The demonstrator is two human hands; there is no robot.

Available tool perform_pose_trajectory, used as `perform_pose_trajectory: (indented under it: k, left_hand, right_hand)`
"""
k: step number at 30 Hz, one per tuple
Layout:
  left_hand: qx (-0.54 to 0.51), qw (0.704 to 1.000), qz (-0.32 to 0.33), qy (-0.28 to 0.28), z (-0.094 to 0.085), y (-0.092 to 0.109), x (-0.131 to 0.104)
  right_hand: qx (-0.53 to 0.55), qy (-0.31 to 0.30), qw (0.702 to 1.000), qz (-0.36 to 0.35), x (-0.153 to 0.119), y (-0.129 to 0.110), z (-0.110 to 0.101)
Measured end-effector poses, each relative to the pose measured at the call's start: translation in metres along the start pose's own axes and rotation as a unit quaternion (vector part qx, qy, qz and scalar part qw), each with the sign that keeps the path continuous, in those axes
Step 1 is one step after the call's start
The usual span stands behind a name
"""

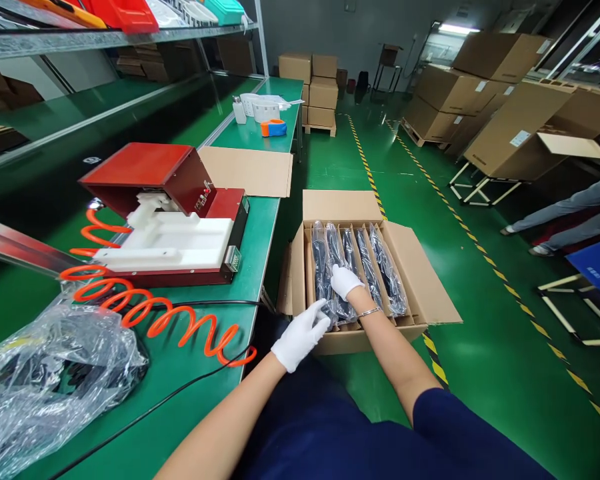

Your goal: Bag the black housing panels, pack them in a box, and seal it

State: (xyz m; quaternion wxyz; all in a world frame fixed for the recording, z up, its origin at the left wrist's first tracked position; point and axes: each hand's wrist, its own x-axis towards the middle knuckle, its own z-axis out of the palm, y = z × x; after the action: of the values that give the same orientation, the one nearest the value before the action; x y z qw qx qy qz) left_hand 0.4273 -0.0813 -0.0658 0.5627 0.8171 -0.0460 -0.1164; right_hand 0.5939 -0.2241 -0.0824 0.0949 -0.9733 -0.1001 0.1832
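An open cardboard box (365,341) stands in front of me, its flaps folded outward. Inside, several dark items in clear plastic bags (387,267) stand in a row between cardboard dividers. My right hand (346,281), in a white glove, reaches into the box and rests on the bagged items near the middle; its fingers are partly hidden among the bags. My left hand (301,335), also gloved, is at the near left corner of the box. Its fingertips meet the end of a plastic bag (329,312), and I cannot tell how firmly they grip it.
Left of the box runs a green workbench (260,267) with a red machine (155,167), a coiled orange hose (165,320) and a plastic-wrapped bundle (60,380). Farther along lies a tape dispenser (273,128). Stacked cartons (460,90) and a person's legs (575,207) are at the right.
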Motion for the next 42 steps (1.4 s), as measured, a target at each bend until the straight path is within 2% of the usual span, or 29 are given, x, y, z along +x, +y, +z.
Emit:
perform_pose_trajectory:
  k: [3,6,8,12,14,18,22,25,27,29,32,36,39,42]
  left_hand:
    - [0.005,1.000,-0.009,-0.003,-0.001,0.000,0.000]
    - [0.011,1.000,-0.009,-0.006,-0.002,0.000,0.000]
    - [0.010,1.000,-0.007,-0.011,-0.002,0.000,0.000]
    - [0.006,1.000,-0.002,-0.019,-0.001,0.000,0.000]
    - [0.007,1.000,-0.003,-0.015,-0.001,-0.002,0.000]
    - [0.022,1.000,-0.006,0.009,-0.003,-0.007,0.000]
    - [0.016,1.000,0.003,0.017,-0.005,-0.006,0.002]
    - [0.008,1.000,0.008,0.020,-0.006,-0.003,0.004]
    - [0.002,0.999,0.008,0.034,-0.005,-0.003,0.004]
    - [-0.013,0.998,0.020,0.063,-0.004,-0.006,0.003]
    - [-0.067,0.990,0.070,0.102,-0.004,-0.011,0.000]
    - [-0.123,0.971,0.154,0.134,-0.009,-0.012,-0.005]
    - [-0.142,0.961,0.183,0.151,-0.013,-0.006,-0.006]
    - [-0.128,0.965,0.170,0.152,-0.015,0.001,-0.007]
  right_hand:
    - [0.015,0.017,1.000,-0.017,-0.002,0.017,-0.004]
    - [0.011,0.032,0.999,0.019,-0.005,0.047,-0.005]
    - [0.002,0.010,0.999,0.048,-0.005,0.060,0.003]
    - [-0.015,-0.018,0.995,0.099,-0.003,0.060,0.025]
    - [-0.018,-0.010,0.993,0.116,-0.001,0.055,0.027]
    - [-0.021,0.031,0.992,0.122,-0.008,0.054,0.004]
    - [-0.027,0.110,0.985,0.128,-0.037,0.069,-0.029]
    - [0.039,0.243,0.966,0.084,-0.064,0.080,-0.042]
    - [0.116,0.337,0.934,0.017,-0.080,0.083,-0.042]
    - [0.187,0.387,0.901,-0.051,-0.092,0.079,-0.037]
    - [0.305,0.375,0.865,-0.134,-0.107,0.063,-0.025]
    - [0.406,0.335,0.828,-0.194,-0.121,0.034,-0.007]
    - [0.422,0.322,0.819,-0.218,-0.127,0.020,0.003]
    - [0.431,0.315,0.818,-0.213,-0.128,0.014,0.010]
